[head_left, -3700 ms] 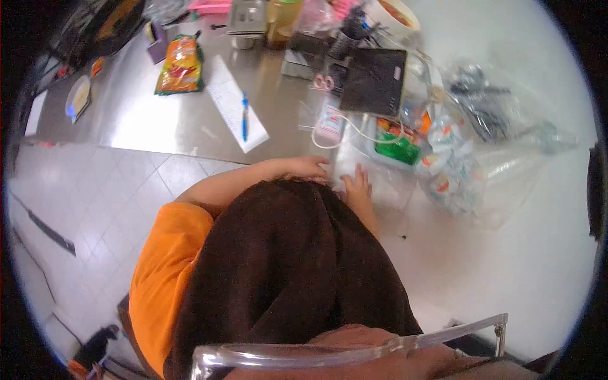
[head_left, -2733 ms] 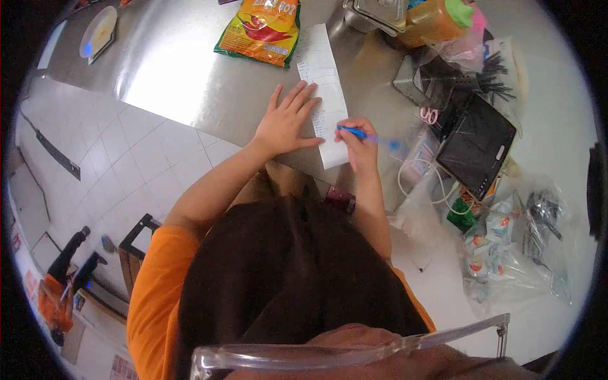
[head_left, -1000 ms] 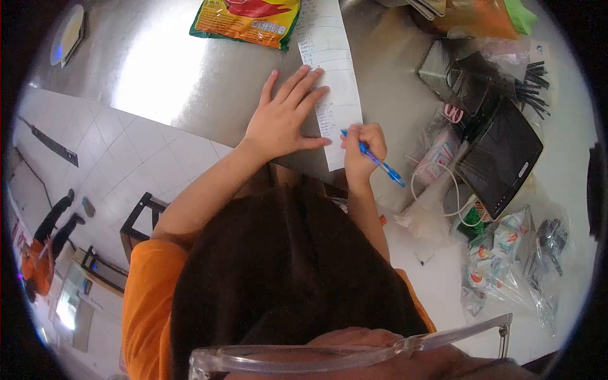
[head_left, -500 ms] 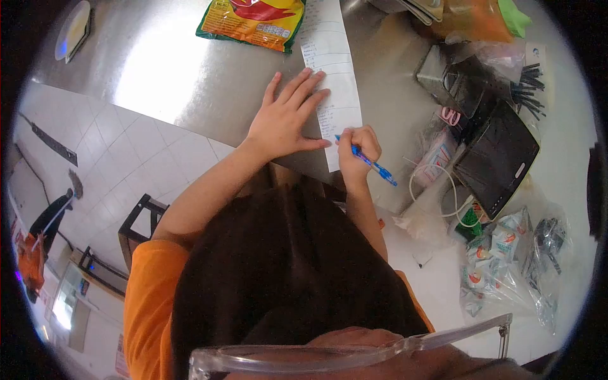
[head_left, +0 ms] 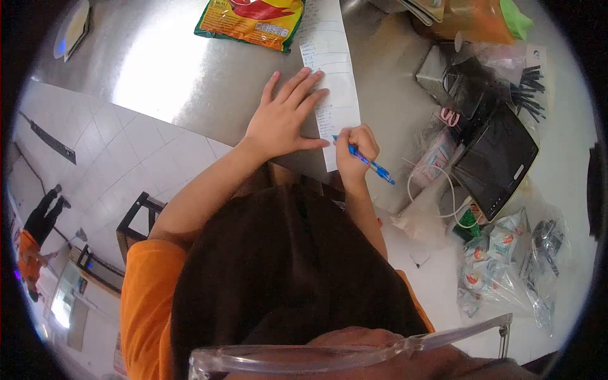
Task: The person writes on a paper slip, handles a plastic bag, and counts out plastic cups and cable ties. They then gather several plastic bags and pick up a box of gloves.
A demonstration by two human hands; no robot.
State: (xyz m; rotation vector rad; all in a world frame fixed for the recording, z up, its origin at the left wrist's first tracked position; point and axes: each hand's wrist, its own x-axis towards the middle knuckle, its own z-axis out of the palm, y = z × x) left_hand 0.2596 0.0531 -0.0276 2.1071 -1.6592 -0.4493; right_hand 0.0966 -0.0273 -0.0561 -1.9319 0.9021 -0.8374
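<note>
Across the left edge of the paper strip (head_left: 347,95), the left hand (head_left: 282,123) lies flat with its fingers spread, fingertips and thumb tip on the paper, palm on the metal worktop (head_left: 237,88). At the strip's lower right side, the right hand (head_left: 358,152) is curled, pinching a blue pen (head_left: 382,172) between thumb and fingers; the pen slants, its tip over the strip's lower part and its back end pointing down and right. Whether the tip touches is too small to tell.

Below the strip's lower end, the edge of the worktop passes just beside it, with tiled floor (head_left: 136,145) farther left. Open metal stretches left of the strip beyond the left hand, and right of it as far as a black tablet (head_left: 497,164) and a white cable (head_left: 411,193).

The strip is long, narrow and white, its top running out of view. Thin lines cross it, and small handwriting, unreadable, fills its left side. Beside its upper left edge lies a yellow and green packet (head_left: 253,22).
</note>
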